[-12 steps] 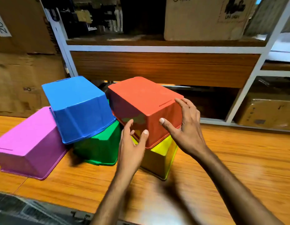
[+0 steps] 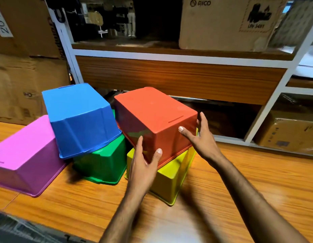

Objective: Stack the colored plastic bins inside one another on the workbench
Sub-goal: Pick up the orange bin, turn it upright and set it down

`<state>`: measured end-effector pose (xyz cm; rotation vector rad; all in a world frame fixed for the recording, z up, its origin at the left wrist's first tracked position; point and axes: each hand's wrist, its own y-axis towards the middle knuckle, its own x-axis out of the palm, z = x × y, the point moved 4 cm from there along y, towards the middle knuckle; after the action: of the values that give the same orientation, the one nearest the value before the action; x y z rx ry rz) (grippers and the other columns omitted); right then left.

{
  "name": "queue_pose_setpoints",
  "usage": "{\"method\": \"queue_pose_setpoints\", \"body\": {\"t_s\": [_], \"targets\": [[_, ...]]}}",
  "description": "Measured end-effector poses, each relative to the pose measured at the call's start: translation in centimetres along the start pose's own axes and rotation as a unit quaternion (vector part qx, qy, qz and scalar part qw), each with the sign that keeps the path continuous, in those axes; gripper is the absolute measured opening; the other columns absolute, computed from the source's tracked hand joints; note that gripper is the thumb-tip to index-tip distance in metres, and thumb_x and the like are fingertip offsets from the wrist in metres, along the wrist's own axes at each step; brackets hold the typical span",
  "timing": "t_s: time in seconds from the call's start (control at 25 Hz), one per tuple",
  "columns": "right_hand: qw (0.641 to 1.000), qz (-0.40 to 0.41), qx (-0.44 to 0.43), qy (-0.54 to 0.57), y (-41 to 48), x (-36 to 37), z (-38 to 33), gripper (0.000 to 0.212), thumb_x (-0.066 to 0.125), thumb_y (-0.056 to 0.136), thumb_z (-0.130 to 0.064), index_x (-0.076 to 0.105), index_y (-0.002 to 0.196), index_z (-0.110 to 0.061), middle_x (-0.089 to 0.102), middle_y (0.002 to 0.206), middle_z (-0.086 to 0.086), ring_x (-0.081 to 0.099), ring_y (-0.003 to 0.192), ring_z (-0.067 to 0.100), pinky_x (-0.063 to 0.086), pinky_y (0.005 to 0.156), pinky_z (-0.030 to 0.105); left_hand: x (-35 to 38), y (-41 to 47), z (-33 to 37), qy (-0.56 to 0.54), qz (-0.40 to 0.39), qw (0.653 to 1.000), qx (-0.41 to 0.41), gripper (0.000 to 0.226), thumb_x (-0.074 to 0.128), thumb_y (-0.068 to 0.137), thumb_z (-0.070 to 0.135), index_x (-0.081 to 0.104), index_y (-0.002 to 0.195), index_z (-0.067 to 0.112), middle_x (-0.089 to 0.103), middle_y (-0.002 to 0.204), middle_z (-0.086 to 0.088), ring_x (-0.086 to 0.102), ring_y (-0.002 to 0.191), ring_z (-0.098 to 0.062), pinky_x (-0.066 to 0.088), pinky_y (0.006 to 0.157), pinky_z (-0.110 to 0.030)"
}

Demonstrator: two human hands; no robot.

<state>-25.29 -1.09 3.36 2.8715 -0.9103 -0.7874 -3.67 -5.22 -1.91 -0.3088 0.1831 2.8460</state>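
Several upside-down plastic bins sit on the wooden workbench point(image 2: 239, 181). A red bin point(image 2: 152, 113) rests tilted on top of a yellow bin point(image 2: 171, 176). My left hand point(image 2: 143, 165) grips the red bin's near corner, thumb and fingers on either side of it. My right hand point(image 2: 201, 137) holds the red bin's right end, thumb on the near face and fingers round the far edge. A blue bin point(image 2: 78, 116) lies tilted across a green bin point(image 2: 103, 163) and a pink bin point(image 2: 26, 158) to the left.
A white-framed shelf unit point(image 2: 169, 57) with wooden boards stands right behind the bins, holding a cardboard box point(image 2: 222, 23) on top and another box point(image 2: 289, 132) low at the right. Stacked cardboard boxes point(image 2: 20, 76) fill the left. A dark object point(image 2: 20, 232) lies at the bench's near-left edge.
My right hand has slid from the red bin's top right corner to its right end. My left hand has closed round the near corner. The bins have hardly moved.
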Motion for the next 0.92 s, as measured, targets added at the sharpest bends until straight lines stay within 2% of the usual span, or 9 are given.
{"method": "queue_pose_setpoints", "body": {"t_s": [0.08, 0.2, 0.32, 0.44, 0.52, 0.56, 0.72, 0.84, 0.92], "targets": [[1.0, -0.023, -0.018, 0.01, 0.2, -0.2, 0.5, 0.08, 0.081, 0.085, -0.035, 0.032, 0.149, -0.041, 0.052, 0.143, -0.016, 0.049, 0.129, -0.011, 0.04, 0.119, 0.042, 0.2, -0.4, -0.2, 0.02, 0.02, 1.0, 0.009, 0.086, 0.065, 0.086, 0.058, 0.023, 0.16, 0.044, 0.039, 0.163, 0.006, 0.043, 0.147, -0.015, 0.041, 0.118, -0.04], [0.997, -0.035, -0.069, 0.003, 0.0, -0.9, 1.1, 0.096, 0.078, 0.081, -0.014, 0.027, 0.158, -0.04, 0.041, 0.153, -0.011, 0.04, 0.143, 0.01, 0.037, 0.119, 0.05, 0.1, -1.0, 0.7, 0.009, 0.051, 0.998, 0.033, 0.088, 0.066, 0.082, 0.055, 0.019, 0.155, 0.059, 0.037, 0.164, 0.008, 0.046, 0.145, -0.017, 0.044, 0.116, -0.048], [0.989, -0.044, -0.138, 0.029, -0.6, -3.1, -0.5, 0.106, 0.075, 0.08, 0.001, 0.022, 0.16, -0.042, 0.031, 0.157, -0.02, 0.031, 0.149, 0.005, 0.034, 0.122, 0.048, -0.5, -1.1, 2.9, -0.004, 0.078, 0.996, 0.053, 0.087, 0.068, 0.084, 0.05, 0.021, 0.157, 0.055, 0.042, 0.159, 0.012, 0.049, 0.141, -0.015, 0.044, 0.116, -0.048], [0.981, -0.068, -0.171, 0.065, -1.5, -5.9, -2.9, 0.109, 0.082, 0.081, -0.001, 0.021, 0.161, -0.043, 0.031, 0.159, -0.026, 0.03, 0.147, -0.008, 0.038, 0.12, 0.032, -1.2, -1.1, 5.5, -0.059, 0.097, 0.99, 0.085, 0.082, 0.074, 0.085, 0.047, 0.031, 0.154, 0.051, 0.049, 0.151, 0.02, 0.052, 0.135, 0.0, 0.044, 0.116, -0.039], [0.975, -0.085, -0.187, 0.087, -2.2, -7.9, -4.5, 0.111, 0.084, 0.077, 0.002, 0.022, 0.162, -0.035, 0.035, 0.156, -0.027, 0.036, 0.141, -0.015, 0.04, 0.112, 0.014, -1.8, -1.3, 7.9, -0.1, 0.109, 0.983, 0.113, 0.072, 0.075, 0.091, 0.034, 0.036, 0.147, 0.057, 0.052, 0.142, 0.029, 0.053, 0.128, 0.014, 0.045, 0.112, -0.03], [0.971, -0.095, -0.196, 0.096, -2.5, -8.7, -5.2, 0.111, 0.083, 0.076, 0.008, 0.024, 0.161, -0.031, 0.038, 0.155, -0.025, 0.039, 0.14, -0.013, 0.04, 0.109, 0.012, -2.1, -1.4, 9.1, -0.117, 0.115, 0.978, 0.125, 0.066, 0.072, 0.094, 0.03, 0.038, 0.145, 0.057, 0.053, 0.142, 0.028, 0.053, 0.127, 0.014, 0.046, 0.109, -0.026], [0.954, -0.107, -0.259, 0.106, -3.4, -11.3, -8.1, 0.105, 0.074, 0.076, 0.02, 0.03, 0.159, -0.026, 0.047, 0.154, -0.013, 0.049, 0.138, -0.002, 0.048, 0.107, 0.02, -3.4, -1.0, 13.4, -0.184, 0.151, 0.954, 0.182, 0.05, 0.061, 0.1, 0.021, 0.049, 0.147, 0.032, 0.065, 0.137, 0.012, 0.064, 0.123, -0.001, 0.053, 0.09, -0.013], [0.932, -0.058, -0.318, 0.162, -3.8, -12.7, -9.9, 0.075, 0.07, 0.082, 0.02, 0.05, 0.147, -0.012, 0.057, 0.149, -0.001, 0.053, 0.139, 0.008, 0.049, 0.111, 0.035, -4.6, 0.1, 14.9, -0.257, 0.192, 0.931, 0.172, 0.039, 0.06, 0.102, 0.02, 0.059, 0.141, 0.02, 0.075, 0.116, 0.015, 0.069, 0.105, -0.001, 0.055, 0.082, -0.015], [0.917, -0.05, -0.355, 0.175, -4.2, -13.7, -10.6, 0.061, 0.064, 0.082, 0.023, 0.062, 0.134, -0.008, 0.063, 0.143, 0.003, 0.057, 0.137, 0.011, 0.053, 0.108, 0.04, -5.2, 0.6, 15.0, -0.299, 0.211, 0.918, 0.153, 0.031, 0.062, 0.101, 0.022, 0.067, 0.131, 0.022, 0.074, 0.116, 0.012, 0.065, 0.102, -0.002, 0.055, 0.083, -0.021]]}}
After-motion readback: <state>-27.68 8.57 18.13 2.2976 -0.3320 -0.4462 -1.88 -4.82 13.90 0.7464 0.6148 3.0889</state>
